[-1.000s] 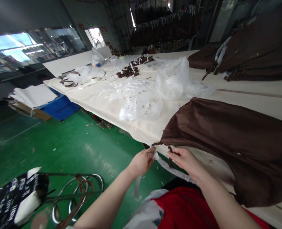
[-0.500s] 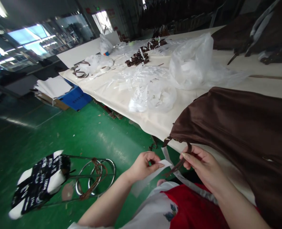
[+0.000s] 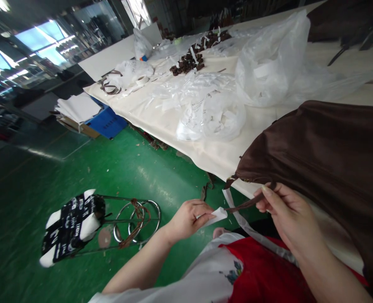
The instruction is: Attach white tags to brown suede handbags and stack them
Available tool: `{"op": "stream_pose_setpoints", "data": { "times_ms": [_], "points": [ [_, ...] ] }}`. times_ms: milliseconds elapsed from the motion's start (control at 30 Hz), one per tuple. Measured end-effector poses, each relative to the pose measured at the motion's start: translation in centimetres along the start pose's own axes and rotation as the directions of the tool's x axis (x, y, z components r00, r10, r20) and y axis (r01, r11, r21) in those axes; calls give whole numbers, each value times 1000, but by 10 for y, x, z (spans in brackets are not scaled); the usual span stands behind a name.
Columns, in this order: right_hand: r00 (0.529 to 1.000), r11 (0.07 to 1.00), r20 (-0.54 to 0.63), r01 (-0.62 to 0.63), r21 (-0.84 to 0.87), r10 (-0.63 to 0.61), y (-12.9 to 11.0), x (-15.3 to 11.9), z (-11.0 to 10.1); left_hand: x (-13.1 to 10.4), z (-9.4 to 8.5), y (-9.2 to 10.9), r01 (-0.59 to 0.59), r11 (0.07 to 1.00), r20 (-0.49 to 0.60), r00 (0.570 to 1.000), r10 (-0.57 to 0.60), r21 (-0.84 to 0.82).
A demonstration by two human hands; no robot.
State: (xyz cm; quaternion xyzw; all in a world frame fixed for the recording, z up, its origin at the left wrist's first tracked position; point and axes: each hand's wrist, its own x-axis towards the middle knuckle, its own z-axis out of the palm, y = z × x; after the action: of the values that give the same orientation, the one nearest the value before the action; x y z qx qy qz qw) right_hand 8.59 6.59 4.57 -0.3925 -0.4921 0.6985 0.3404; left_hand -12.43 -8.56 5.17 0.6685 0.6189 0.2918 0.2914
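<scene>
Both hands are closed in fingertip grips, low in front of the near table edge: the left hand (image 3: 193, 219) pinches a white strip (image 3: 218, 214), and the right hand (image 3: 292, 216) pinches a thin brown strap (image 3: 245, 205). What has just changed is the strap: half a second ago it drooped slantwise past the strip; now it runs nearly straight from the right fingers to the strip's tip. Whether they touch or merely overlap, I can't tell. To my eye, that brings strap end and strip together for handling as a pair, probably wrapping, though nothing is wound round yet.

The brown bag (image 3: 328, 147) lies on the near right of the table (image 3: 216, 162), its narrow corner close to the edge. From that corner a pale covered band (image 3: 257, 236) hangs and runs across the person's lap, behind the strap. Clear plastic bags (image 3: 213, 115) sit farther left, and a stool (image 3: 71, 227) is on the floor at left.
</scene>
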Motion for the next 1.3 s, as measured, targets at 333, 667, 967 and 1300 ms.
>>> {"op": "stream_pose_setpoints", "data": {
  "times_ms": [333,667,967,1300],
  "points": [
    [995,985,102,4,-171,14,3,0,7,13,2,1,-34,993,95,995,24,112],
    [969,979,168,-163,-122,182,55,-1,32,18,13,-4,126,979,32,992,-122,-162],
    [932,925,134,-354,139,337,52,8,28,21,13,-9,206,973,-24,977,-210,-107],
    [941,951,150,-290,-107,303,64,15,25,36,23,-9,294,945,-42,952,-302,-144]
  ]
}}
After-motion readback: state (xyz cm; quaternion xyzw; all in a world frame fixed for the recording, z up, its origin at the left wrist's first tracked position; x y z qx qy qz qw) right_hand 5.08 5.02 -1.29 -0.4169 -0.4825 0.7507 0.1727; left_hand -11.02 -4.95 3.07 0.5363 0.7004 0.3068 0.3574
